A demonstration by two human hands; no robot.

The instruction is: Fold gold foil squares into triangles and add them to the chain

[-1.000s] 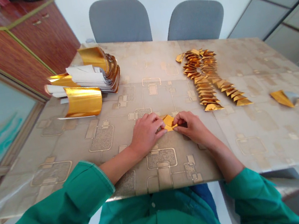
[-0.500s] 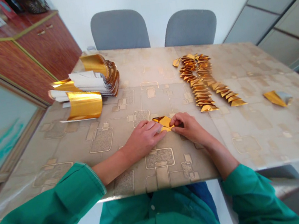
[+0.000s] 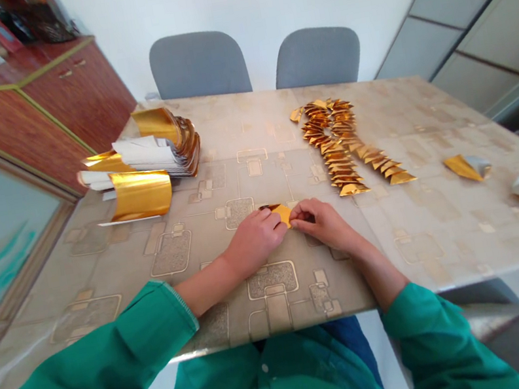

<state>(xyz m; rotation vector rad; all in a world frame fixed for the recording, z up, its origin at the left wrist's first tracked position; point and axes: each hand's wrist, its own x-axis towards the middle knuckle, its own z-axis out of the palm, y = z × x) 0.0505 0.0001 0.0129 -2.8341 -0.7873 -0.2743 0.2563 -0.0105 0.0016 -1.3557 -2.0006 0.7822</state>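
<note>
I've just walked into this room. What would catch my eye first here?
The shiny gold stands out first: two long rows of small folded gold foil pieces run down the far half of the patterned table. To their left sits a curled stack of gold-and-white sheets. Nearer the middle, the left hand and right hand pinch a small folded gold foil piece between them.
</note>
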